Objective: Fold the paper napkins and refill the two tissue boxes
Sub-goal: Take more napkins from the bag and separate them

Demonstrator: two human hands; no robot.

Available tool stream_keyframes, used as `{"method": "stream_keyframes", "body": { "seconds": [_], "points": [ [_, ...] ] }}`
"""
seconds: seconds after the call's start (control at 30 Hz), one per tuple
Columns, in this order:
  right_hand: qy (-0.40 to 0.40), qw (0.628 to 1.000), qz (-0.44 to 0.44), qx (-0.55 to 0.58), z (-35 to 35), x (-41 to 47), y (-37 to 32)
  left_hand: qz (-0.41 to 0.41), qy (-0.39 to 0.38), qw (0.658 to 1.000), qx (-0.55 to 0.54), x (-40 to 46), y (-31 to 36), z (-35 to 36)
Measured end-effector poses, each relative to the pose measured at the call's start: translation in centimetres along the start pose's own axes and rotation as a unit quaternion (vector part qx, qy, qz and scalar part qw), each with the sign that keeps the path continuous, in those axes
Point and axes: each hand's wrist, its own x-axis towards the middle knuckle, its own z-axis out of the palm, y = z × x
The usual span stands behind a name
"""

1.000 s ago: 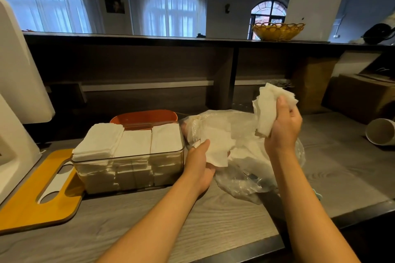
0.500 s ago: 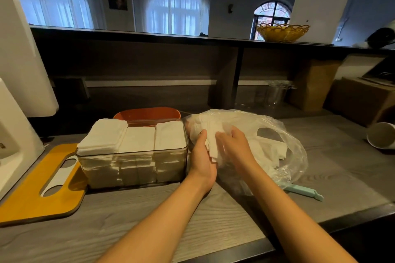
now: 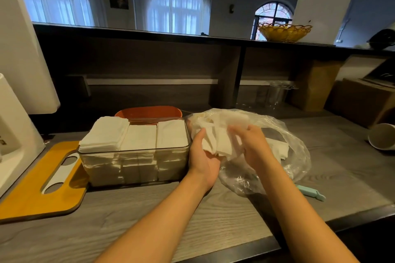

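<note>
A clear tissue box [image 3: 134, 163] stands on the grey counter, packed with three rows of folded white napkins [image 3: 139, 137]; the leftmost stack rises above the rim. Behind it shows an orange box [image 3: 149, 111]. To the right lies a clear plastic bag [image 3: 286, 149] with loose white napkins. Over the bag's mouth, my left hand [image 3: 203, 159] cups a bunch of white napkins [image 3: 220, 145] from below and the left. My right hand [image 3: 253, 145] grips the same bunch from the right, its fingers blurred.
A yellow wooden lid [image 3: 40, 188] with a slot lies left of the clear box, beside a white appliance [image 3: 15, 113]. A mint green clip [image 3: 312, 193] lies by the bag. A paper cup [image 3: 381, 136] lies on its side at right. The counter's front edge runs close below.
My right hand came down from shoulder height with its napkins to the bag's mouth and met my left hand. Both hands now hold one bunch together.
</note>
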Motion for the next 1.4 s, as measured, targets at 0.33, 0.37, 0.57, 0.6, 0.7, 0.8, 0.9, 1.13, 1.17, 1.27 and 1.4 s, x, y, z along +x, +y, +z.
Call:
{"method": "stream_keyframes", "body": {
  "seconds": [0.33, 0.37, 0.57, 0.6, 0.7, 0.8, 0.9, 1.13, 1.17, 1.27, 1.4],
  "points": [
    [-0.062, 0.991, -0.055, 0.108, -1.9, -0.3, -1.5, -0.007, 0.044, 0.999, 0.008, 0.3, 0.1, 0.0],
    [-0.096, 0.991, -0.088, 0.043, -1.9, -0.4, -1.4, -0.009, 0.036, 0.999, 0.012, 0.2, 0.1, 0.0],
    [-0.126, 0.962, -0.149, -0.192, -1.3, -0.5, -0.6, -0.021, 0.016, 1.0, -0.008, 0.0, 0.2, 0.0],
    [-0.126, 0.961, -0.158, -0.189, -1.4, -0.4, -0.5, -0.024, 0.016, 0.999, -0.018, 0.0, 0.2, 0.1],
    [-0.136, 0.957, -0.177, -0.184, -2.1, -0.3, -0.5, -0.036, 0.015, 0.999, -0.036, -0.1, 0.3, 0.1],
    [-0.123, 0.972, -0.189, -0.061, -2.8, -0.2, -0.8, -0.047, 0.02, 0.998, -0.03, -0.1, 0.4, 0.1],
    [-0.117, 0.972, -0.204, 0.006, -3.5, 0.0, -1.1, -0.056, 0.025, 0.998, -0.02, 0.1, 0.5, 0.1],
    [-0.177, 0.953, -0.208, 0.134, -4.1, -0.4, -1.7, -0.101, 0.038, 0.993, 0.043, 0.1, 0.6, 0.0],
    [-0.174, 0.95, -0.208, 0.154, -4.3, -0.4, -1.8, -0.102, 0.036, 0.992, 0.059, 0.3, 0.5, -0.1],
    [-0.165, 0.948, -0.195, 0.188, -4.9, -0.3, -2.0, -0.084, 0.045, 0.991, 0.097, 0.6, 0.0, -0.3],
    [-0.146, 0.975, -0.16, 0.057, -4.3, 0.2, -1.4, -0.068, 0.014, 0.986, 0.152, 0.5, -0.5, -0.1]
  ]
}}
